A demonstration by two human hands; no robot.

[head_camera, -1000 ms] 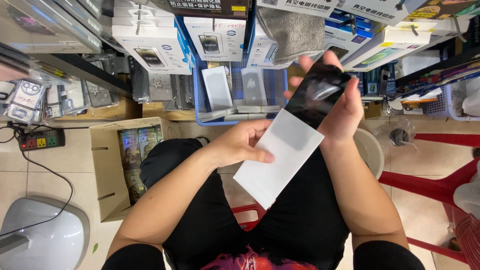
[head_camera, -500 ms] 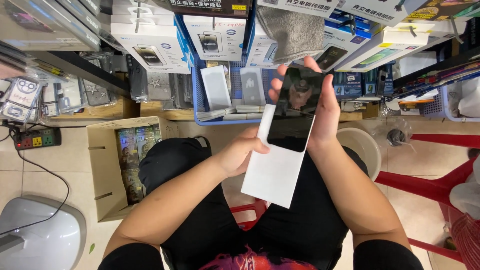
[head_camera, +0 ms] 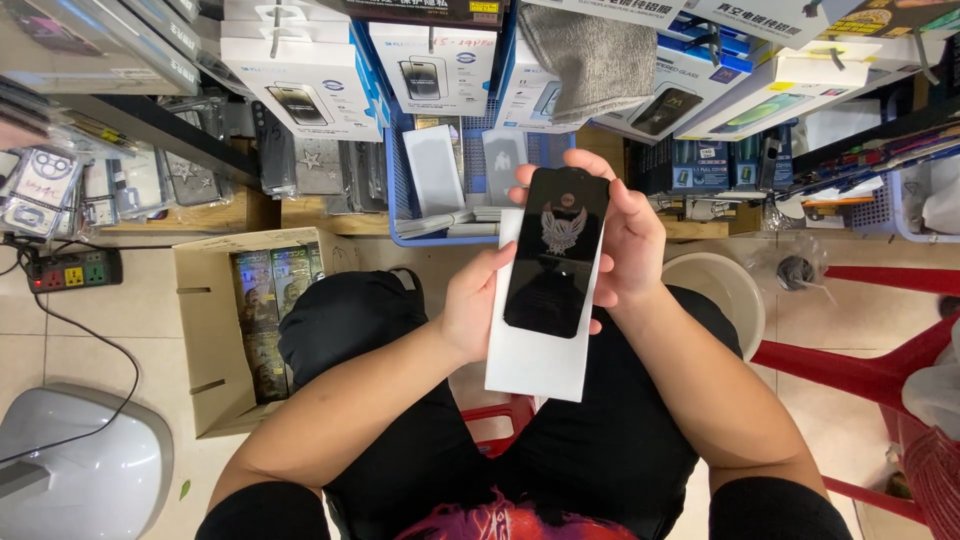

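Black glossy screen protector lies fully outside its flat white paper sleeve, both grasped by left hand and right hand fingers.

Black screen protector atop white sleeve

Glossy black glass protector on matt white paper sleeve.

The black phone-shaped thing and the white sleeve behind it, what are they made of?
The black screen protector looks like glossy glass or hard plastic: flat, thin, and it catches reflections. The white sleeve looks like matte paper or thin card: dull, with crisp edges. I can't be certain of either.
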